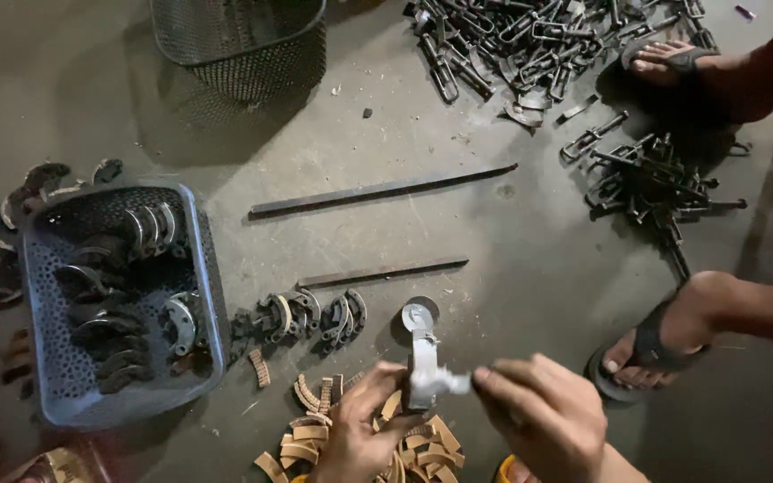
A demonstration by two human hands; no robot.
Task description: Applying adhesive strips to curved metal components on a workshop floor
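Both hands are gripping one grey metal clamp tool (422, 358): left hand (361, 429) closing around its body from 7 o'clock, right hand (543, 413) apparently pinching its blurred side stub from 4 o'clock. Long axis is running 12 to 6, above tan lining strips (310, 434).

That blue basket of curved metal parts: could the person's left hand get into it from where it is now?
Probably yes. The blue basket is open-topped and nothing lies between it and the left hand. But that hand is gripping a grey metal piece, so it would likely have to let go first.
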